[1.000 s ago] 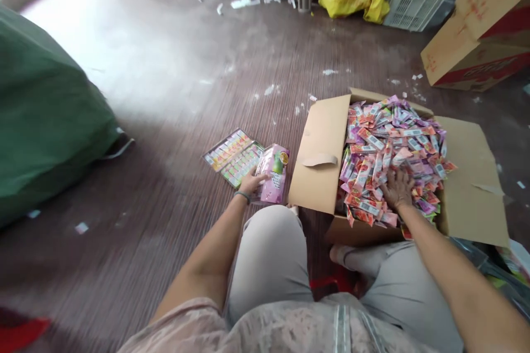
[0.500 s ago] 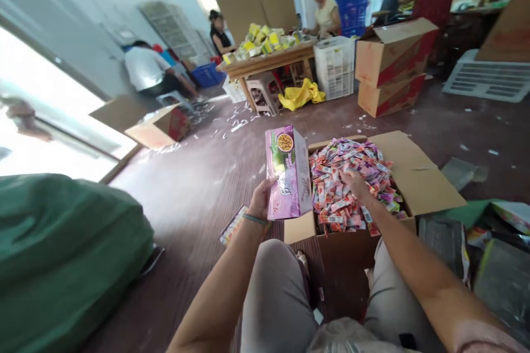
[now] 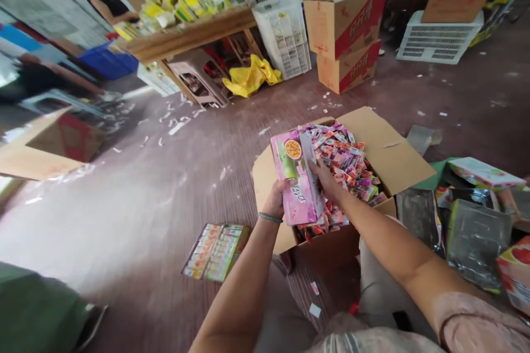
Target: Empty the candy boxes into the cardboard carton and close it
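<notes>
My left hand (image 3: pixel 278 198) grips a purple carton (image 3: pixel 292 168) by its left side, thumb across the front. A passion fruit picture and white lettering show on the carton, which is tilted over the left part of a large open cardboard box (image 3: pixel 387 143). Heaped in that box are many small pink, orange and purple sachets (image 3: pixel 351 162). My right hand (image 3: pixel 327 179) is at the carton's right side, fingers curled and partly hidden against it. Whatever those fingers hold cannot be made out.
A flat pack of colourful packets (image 3: pixel 217 251) lies on the floor to the left. Clear plastic trays (image 3: pixel 478 237) and printed cartons are at my right. Farther off stand stacked cardboard boxes (image 3: pixel 348 33), a white crate (image 3: pixel 284 36) and a wooden table (image 3: pixel 199 33) where a person sits.
My right hand has come out of the sachet heap to the purple carton's right side. The carton has tilted and now overlaps the box more. The view has turned downward and to the right.
</notes>
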Motion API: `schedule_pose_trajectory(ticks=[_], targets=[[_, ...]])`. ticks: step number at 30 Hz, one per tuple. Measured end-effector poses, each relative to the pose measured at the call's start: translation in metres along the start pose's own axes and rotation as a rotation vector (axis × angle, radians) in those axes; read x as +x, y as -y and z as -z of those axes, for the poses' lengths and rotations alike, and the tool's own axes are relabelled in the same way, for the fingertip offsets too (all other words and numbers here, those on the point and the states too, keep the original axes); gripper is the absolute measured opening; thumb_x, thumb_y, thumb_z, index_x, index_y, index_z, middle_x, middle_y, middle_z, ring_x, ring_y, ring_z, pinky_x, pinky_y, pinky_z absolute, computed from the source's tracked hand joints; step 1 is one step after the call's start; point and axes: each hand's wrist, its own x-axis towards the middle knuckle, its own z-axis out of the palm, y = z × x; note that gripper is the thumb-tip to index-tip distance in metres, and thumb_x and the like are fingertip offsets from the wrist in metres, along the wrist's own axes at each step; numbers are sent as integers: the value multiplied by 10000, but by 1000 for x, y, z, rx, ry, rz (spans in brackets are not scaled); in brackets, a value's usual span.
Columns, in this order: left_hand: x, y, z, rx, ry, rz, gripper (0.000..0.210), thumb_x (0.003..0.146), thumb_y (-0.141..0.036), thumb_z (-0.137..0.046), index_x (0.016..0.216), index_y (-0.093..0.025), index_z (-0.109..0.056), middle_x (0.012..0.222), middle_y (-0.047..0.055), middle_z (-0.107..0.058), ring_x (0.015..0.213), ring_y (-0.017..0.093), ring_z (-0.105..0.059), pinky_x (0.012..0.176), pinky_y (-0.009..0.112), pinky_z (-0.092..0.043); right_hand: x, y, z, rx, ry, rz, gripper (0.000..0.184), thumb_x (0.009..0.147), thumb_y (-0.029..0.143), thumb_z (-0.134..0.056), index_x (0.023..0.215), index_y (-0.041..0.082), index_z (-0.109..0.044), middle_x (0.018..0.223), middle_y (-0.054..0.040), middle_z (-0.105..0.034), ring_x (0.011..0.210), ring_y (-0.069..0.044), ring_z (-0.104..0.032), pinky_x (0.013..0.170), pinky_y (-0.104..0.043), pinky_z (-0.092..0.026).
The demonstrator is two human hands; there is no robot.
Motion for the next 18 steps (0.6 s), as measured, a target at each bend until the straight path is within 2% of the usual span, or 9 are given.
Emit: schedule_pose_trajectory(ticks=[3,5,6,7,9,11,12,16,18], targets=[[11,-1,14,-17,-98,8,652,468,-312,-867,1084,-126,-761,876,103,-812,927,379,-797,806,462,-667,0,-2,-6,-273,-46,39,879,894,917,-522,1451,238,-566,1436,-115,-673,1476,-345,-518,1226,-582,-457],[14,-2,22,-19,-175,4,646,438,-299,-880,1049,-121,-772,815,84,-795,804,332,-780,728,419,-644,-7,3,-8,-633,-128,242,873,965,887,-441,1541,235,-514,1565,-133,-558,1594,-351,-351,1308,-613,-321],[14,-4,27,-6,-206,-2,660,433,-299,-882,1059,-120,-777,795,71,-788,736,298,-758,681,391,-625,-12,6,-9,-840,-121,377,843,989,858,-454,1562,241,-507,1613,-134,-503,1622,-361,-286,1331,-621,-255],[12,-5,31,21,-225,-12,679,438,-297,-881,1086,-119,-783,786,56,-783,679,262,-727,636,360,-598,-17,9,-10,-1041,-58,509,796,1008,826,-478,1559,254,-522,1637,-129,-471,1631,-376,-249,1340,-628,-204],[5,-9,40,102,-233,-39,709,467,-295,-874,1150,-121,-790,785,27,-775,613,202,-664,574,306,-538,-27,14,-11,-1364,206,706,662,1052,752,-498,1488,265,-595,1608,-119,-503,1604,-391,-275,1331,-627,-168],[-3,-14,48,185,-215,-70,732,500,-288,-858,1211,-126,-793,796,4,-767,618,174,-630,561,273,-499,-32,15,-14,-1563,471,816,544,1093,676,-491,1361,236,-664,1488,-127,-596,1514,-370,-378,1300,-597,-207],[-7,-17,51,223,-210,-77,746,504,-278,-853,1232,-125,-793,795,-6,-759,629,168,-621,563,263,-487,-34,15,-15,-1633,555,848,502,1109,636,-492,1300,213,-683,1410,-136,-634,1452,-353,-424,1276,-576,-240],[-18,-23,53,302,-156,-6,806,470,-204,-850,1267,-102,-783,785,-15,-740,645,163,-600,569,251,-467,-41,18,-22,-1788,735,888,226,1129,308,-531,1082,183,-713,1072,-105,-680,1167,-286,-517,1085,-480,-352],[-21,-24,49,265,-76,73,783,473,-180,-840,1249,-99,-782,767,-11,-737,617,165,-598,551,255,-458,-51,26,-26,-1759,799,924,201,1105,213,-554,974,192,-705,947,-67,-653,1057,-260,-521,1005,-442,-348]])
